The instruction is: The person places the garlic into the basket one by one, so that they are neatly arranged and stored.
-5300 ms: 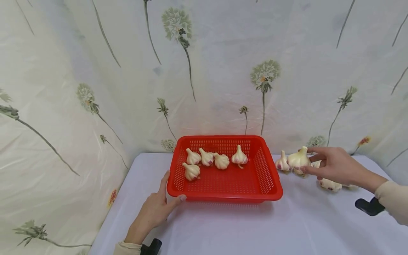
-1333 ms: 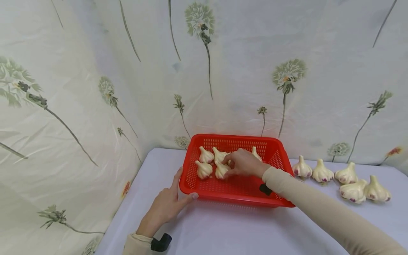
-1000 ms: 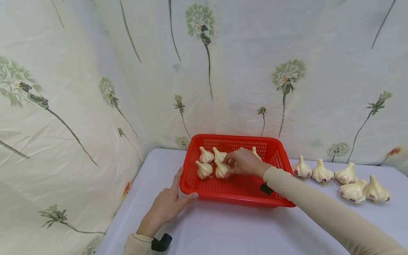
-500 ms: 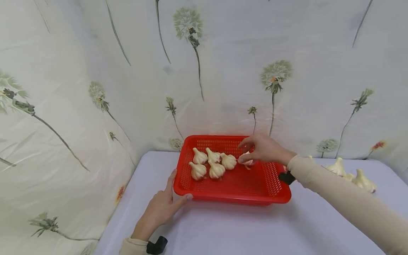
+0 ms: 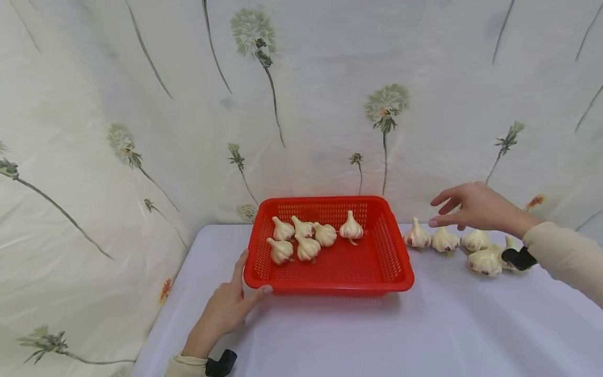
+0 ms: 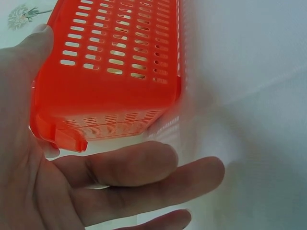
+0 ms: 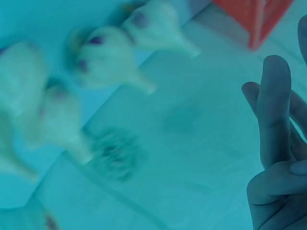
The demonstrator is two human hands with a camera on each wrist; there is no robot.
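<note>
Nearest you, at seven o'clock in the head view, a black fitting (image 5: 221, 362) sat at your left wrist beside a beige sleeve (image 5: 187, 366). Your left hand (image 5: 220, 311) lay at the near left corner of the red basket (image 5: 358, 264), at eight o'clock from its centre. It was unclenched, thumb on the near rim and forefinger along the left side; the left wrist view showed the other fingers extended, clear of the mesh.

The basket stood on a white table (image 5: 330, 335) and contained six garlic bulbs (image 5: 308, 248): five grouped between nine and twelve o'clock, the sixth apart at one o'clock.

Five loose bulbs (image 5: 445, 241) lay on the table at three o'clock from the basket, the leftmost just beside its wall, another partly hidden behind a second black fitting (image 5: 519, 258). These bulbs were below your right hand (image 5: 482, 208), about seven o'clock from it. That hand was released, fingers loosely bent, apart from the bulbs in the right wrist view.

Farthest, at twelve o'clock, hung a dandelion-printed cloth (image 5: 320, 120).
</note>
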